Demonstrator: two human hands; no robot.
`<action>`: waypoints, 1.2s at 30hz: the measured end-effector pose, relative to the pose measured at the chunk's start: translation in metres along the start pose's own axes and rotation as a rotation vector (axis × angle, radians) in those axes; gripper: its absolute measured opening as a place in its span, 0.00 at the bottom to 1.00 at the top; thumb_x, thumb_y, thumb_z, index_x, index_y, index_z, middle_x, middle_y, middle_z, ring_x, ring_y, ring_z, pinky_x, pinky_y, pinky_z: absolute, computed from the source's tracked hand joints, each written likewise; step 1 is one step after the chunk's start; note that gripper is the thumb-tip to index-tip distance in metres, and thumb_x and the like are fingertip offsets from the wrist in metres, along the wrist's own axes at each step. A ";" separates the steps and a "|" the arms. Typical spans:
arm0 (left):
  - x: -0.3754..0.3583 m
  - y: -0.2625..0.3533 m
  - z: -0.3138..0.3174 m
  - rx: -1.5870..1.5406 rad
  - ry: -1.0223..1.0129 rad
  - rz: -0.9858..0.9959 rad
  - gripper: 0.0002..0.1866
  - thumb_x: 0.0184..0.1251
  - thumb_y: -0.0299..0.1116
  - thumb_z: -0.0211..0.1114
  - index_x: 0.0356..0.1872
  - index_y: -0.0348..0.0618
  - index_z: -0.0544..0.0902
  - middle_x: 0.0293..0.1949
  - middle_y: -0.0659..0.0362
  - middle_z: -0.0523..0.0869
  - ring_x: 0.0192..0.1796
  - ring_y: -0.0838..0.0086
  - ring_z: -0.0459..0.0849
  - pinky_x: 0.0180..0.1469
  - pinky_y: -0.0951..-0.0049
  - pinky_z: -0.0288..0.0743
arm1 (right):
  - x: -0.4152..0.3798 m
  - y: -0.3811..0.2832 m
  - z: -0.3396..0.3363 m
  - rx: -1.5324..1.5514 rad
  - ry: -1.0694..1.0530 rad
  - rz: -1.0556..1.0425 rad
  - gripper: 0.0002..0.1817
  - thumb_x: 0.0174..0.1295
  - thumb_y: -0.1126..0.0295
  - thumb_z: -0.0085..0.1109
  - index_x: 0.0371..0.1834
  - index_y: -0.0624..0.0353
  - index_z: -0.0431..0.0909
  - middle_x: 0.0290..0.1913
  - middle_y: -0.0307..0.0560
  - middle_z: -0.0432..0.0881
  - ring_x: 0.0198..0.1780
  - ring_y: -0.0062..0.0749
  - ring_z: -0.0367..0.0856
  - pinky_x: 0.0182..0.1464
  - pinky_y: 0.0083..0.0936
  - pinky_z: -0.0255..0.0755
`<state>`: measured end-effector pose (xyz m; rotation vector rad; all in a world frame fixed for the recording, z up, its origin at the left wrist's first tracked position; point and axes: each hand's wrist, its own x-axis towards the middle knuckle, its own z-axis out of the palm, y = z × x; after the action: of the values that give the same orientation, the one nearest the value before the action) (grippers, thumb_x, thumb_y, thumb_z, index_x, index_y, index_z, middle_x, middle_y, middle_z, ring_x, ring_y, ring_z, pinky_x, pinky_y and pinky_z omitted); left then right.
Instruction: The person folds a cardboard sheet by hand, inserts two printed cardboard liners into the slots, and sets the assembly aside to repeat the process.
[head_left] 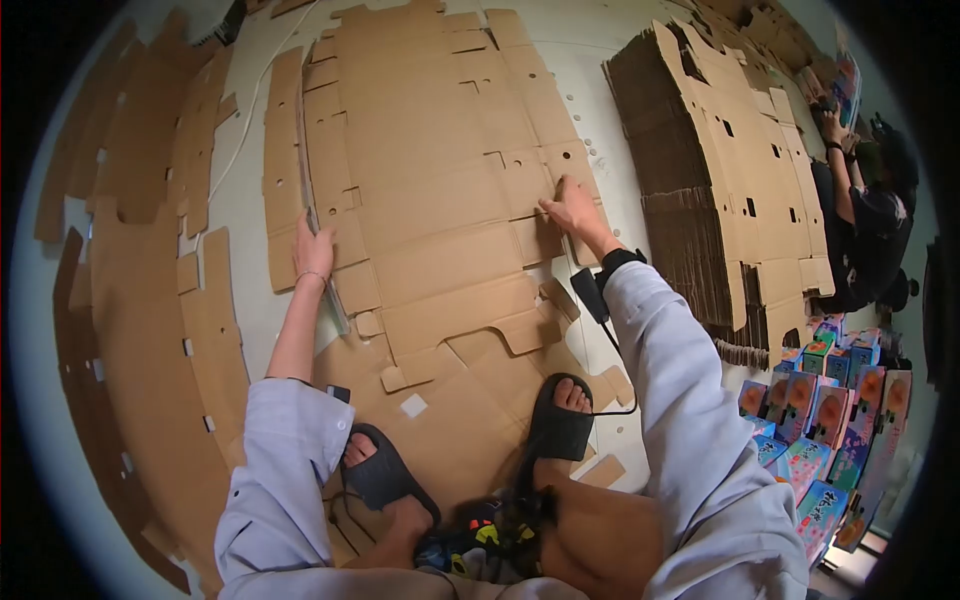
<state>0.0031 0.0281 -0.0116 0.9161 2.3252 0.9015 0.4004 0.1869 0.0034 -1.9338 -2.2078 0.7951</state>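
Observation:
A large flattened cardboard box point(425, 185), die-cut with flaps, slots and small holes, lies on the floor in front of me. My left hand point(314, 250) holds its left edge, the fingers partly hidden along the side. On the right, my right hand point(577, 212) grips the side flap near a small round hole, thumb pointing inward over the board. A narrow cardboard strip point(284, 180) runs along the left, beside my left hand. Under the near end lies more brown cardboard point(470, 440), between my sandalled feet.
A tall stack of flattened cardboard point(680, 200) stands at the right. Beyond it a person in dark clothing point(880, 220) handles a colourful box. Colourful printed boxes point(825, 420) are piled at lower right. More cardboard sheets point(140, 300) lie at left; a white cable point(240, 130) crosses the floor.

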 end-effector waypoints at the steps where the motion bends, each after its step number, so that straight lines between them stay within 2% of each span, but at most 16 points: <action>1: 0.003 -0.009 0.003 -0.050 -0.001 -0.003 0.37 0.55 0.41 0.60 0.67 0.41 0.63 0.62 0.43 0.72 0.64 0.54 0.70 0.65 0.63 0.61 | 0.006 0.004 -0.004 -0.061 0.007 0.007 0.39 0.54 0.50 0.59 0.61 0.69 0.64 0.53 0.74 0.73 0.56 0.63 0.73 0.57 0.43 0.69; 7: 0.005 -0.004 -0.002 -0.110 -0.040 -0.008 0.34 0.55 0.40 0.59 0.65 0.38 0.66 0.60 0.45 0.74 0.63 0.56 0.71 0.65 0.65 0.61 | -0.037 0.040 -0.095 -0.670 -0.113 -0.110 0.25 0.57 0.53 0.57 0.48 0.62 0.72 0.43 0.61 0.78 0.50 0.55 0.78 0.51 0.45 0.73; 10: 0.016 -0.027 0.003 -0.055 -0.016 0.053 0.34 0.56 0.41 0.59 0.63 0.36 0.67 0.58 0.44 0.76 0.62 0.54 0.72 0.64 0.63 0.63 | -0.099 0.055 -0.157 -0.784 -0.328 0.104 0.20 0.55 0.55 0.57 0.38 0.63 0.82 0.43 0.59 0.82 0.47 0.52 0.81 0.49 0.44 0.75; 11: 0.024 -0.035 0.008 -0.053 -0.005 0.087 0.33 0.56 0.41 0.59 0.63 0.35 0.67 0.58 0.43 0.76 0.62 0.54 0.73 0.63 0.63 0.63 | -0.125 0.063 -0.175 -0.850 -0.430 0.124 0.20 0.55 0.55 0.57 0.34 0.64 0.83 0.36 0.58 0.84 0.41 0.50 0.83 0.44 0.42 0.77; 12: 0.028 -0.042 0.011 -0.111 -0.014 0.088 0.33 0.56 0.41 0.60 0.62 0.33 0.67 0.57 0.43 0.76 0.61 0.54 0.73 0.63 0.63 0.63 | -0.144 0.059 -0.188 -0.737 -0.658 0.442 0.21 0.54 0.54 0.58 0.31 0.64 0.83 0.28 0.54 0.84 0.34 0.45 0.85 0.38 0.38 0.78; 13: 0.028 -0.042 0.012 -0.166 -0.023 0.087 0.33 0.56 0.41 0.60 0.62 0.32 0.67 0.57 0.42 0.76 0.61 0.54 0.73 0.63 0.63 0.63 | -0.171 0.060 -0.195 -0.729 -0.750 0.260 0.21 0.53 0.52 0.60 0.29 0.64 0.83 0.23 0.50 0.83 0.30 0.40 0.84 0.33 0.35 0.78; 14: 0.028 -0.042 0.013 -0.151 -0.025 0.082 0.33 0.56 0.41 0.60 0.61 0.31 0.67 0.57 0.41 0.76 0.62 0.53 0.72 0.64 0.63 0.62 | -0.201 0.056 -0.206 -0.791 -0.815 0.485 0.22 0.51 0.50 0.61 0.32 0.61 0.84 0.26 0.49 0.84 0.32 0.40 0.85 0.35 0.35 0.78; 16: 0.028 -0.041 0.013 -0.119 -0.016 0.082 0.33 0.57 0.41 0.60 0.61 0.30 0.67 0.58 0.40 0.75 0.63 0.54 0.71 0.64 0.64 0.61 | -0.266 0.089 -0.210 -0.894 -0.851 0.274 0.27 0.50 0.43 0.59 0.40 0.56 0.84 0.39 0.52 0.85 0.43 0.44 0.84 0.45 0.39 0.77; 17: 0.032 -0.045 0.017 -0.106 -0.007 0.087 0.33 0.57 0.41 0.60 0.61 0.30 0.67 0.58 0.41 0.74 0.63 0.54 0.71 0.65 0.64 0.60 | -0.293 0.092 -0.212 -0.919 -0.914 0.298 0.29 0.49 0.41 0.59 0.42 0.55 0.84 0.43 0.53 0.84 0.47 0.46 0.82 0.48 0.36 0.76; 22: 0.047 -0.068 0.022 -0.153 -0.026 0.147 0.33 0.58 0.41 0.60 0.62 0.31 0.67 0.62 0.42 0.72 0.65 0.55 0.68 0.66 0.64 0.58 | -0.365 0.038 -0.249 -1.153 -1.253 0.653 0.44 0.45 0.28 0.56 0.52 0.58 0.80 0.53 0.51 0.81 0.54 0.48 0.79 0.47 0.50 0.72; 23: 0.048 -0.067 0.021 -0.156 -0.035 0.142 0.33 0.58 0.41 0.60 0.62 0.31 0.67 0.62 0.42 0.72 0.65 0.55 0.68 0.66 0.64 0.58 | -0.391 0.063 -0.250 -1.110 -1.152 0.790 0.45 0.43 0.29 0.58 0.53 0.56 0.79 0.53 0.50 0.80 0.54 0.48 0.78 0.46 0.55 0.72; 26: 0.050 -0.071 0.021 -0.062 -0.017 0.172 0.34 0.58 0.42 0.61 0.63 0.31 0.67 0.62 0.43 0.71 0.65 0.55 0.68 0.66 0.64 0.58 | -0.419 0.052 -0.259 -1.185 -1.020 0.674 0.40 0.34 0.40 0.67 0.51 0.54 0.80 0.50 0.55 0.80 0.57 0.46 0.76 0.47 0.62 0.70; 27: 0.050 -0.070 0.020 -0.039 -0.007 0.177 0.34 0.58 0.42 0.61 0.63 0.31 0.67 0.63 0.42 0.71 0.65 0.55 0.68 0.66 0.64 0.58 | -0.426 0.056 -0.258 -1.159 -0.928 0.591 0.32 0.30 0.50 0.69 0.41 0.58 0.83 0.40 0.55 0.81 0.51 0.45 0.80 0.45 0.57 0.73; 29: 0.052 -0.072 0.021 -0.041 0.000 0.179 0.34 0.58 0.42 0.61 0.63 0.31 0.67 0.62 0.42 0.71 0.65 0.54 0.69 0.66 0.64 0.57 | -0.438 0.086 -0.255 -1.083 -0.978 0.424 0.25 0.32 0.54 0.67 0.35 0.59 0.84 0.36 0.53 0.82 0.45 0.45 0.82 0.43 0.49 0.76; 33: 0.053 -0.076 0.020 -0.109 -0.007 0.173 0.33 0.58 0.42 0.61 0.62 0.31 0.67 0.61 0.41 0.72 0.65 0.54 0.69 0.66 0.64 0.58 | -0.422 0.062 -0.249 -1.009 -0.892 0.139 0.13 0.37 0.63 0.62 0.24 0.61 0.82 0.29 0.56 0.83 0.35 0.47 0.84 0.38 0.40 0.78; 36: 0.049 -0.069 0.018 -0.116 -0.008 0.175 0.33 0.58 0.41 0.61 0.62 0.31 0.68 0.60 0.41 0.73 0.64 0.53 0.70 0.65 0.63 0.59 | -0.380 0.081 -0.230 -0.875 -0.897 0.252 0.11 0.45 0.64 0.61 0.24 0.62 0.82 0.31 0.60 0.82 0.36 0.51 0.83 0.39 0.41 0.77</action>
<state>-0.0464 0.0323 -0.0831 1.0846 2.1862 1.0888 0.6376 -0.0960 0.2636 -2.6214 -3.2892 0.9587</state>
